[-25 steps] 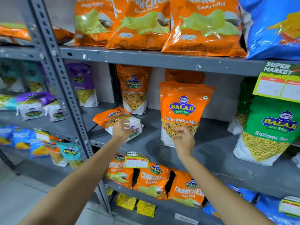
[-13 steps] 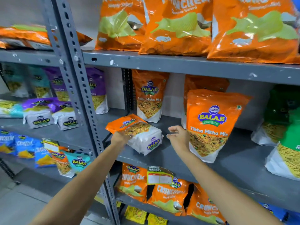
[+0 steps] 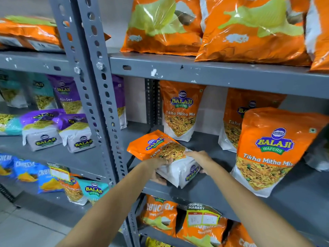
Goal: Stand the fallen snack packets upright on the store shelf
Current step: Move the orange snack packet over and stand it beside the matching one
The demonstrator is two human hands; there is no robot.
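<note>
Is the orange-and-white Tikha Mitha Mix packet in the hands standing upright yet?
No. The orange-and-white Tikha Mitha Mix packet lies tilted on its back on the grey metal shelf, gripped by the left hand and right hand.

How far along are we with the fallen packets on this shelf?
Done: three Tikha Mitha packets stand upright, the nearest at right. In hand: the left hand and right hand grip a tilted orange packet, not yet upright. Left: two purple packets lie toppled in the next bay.
</note>
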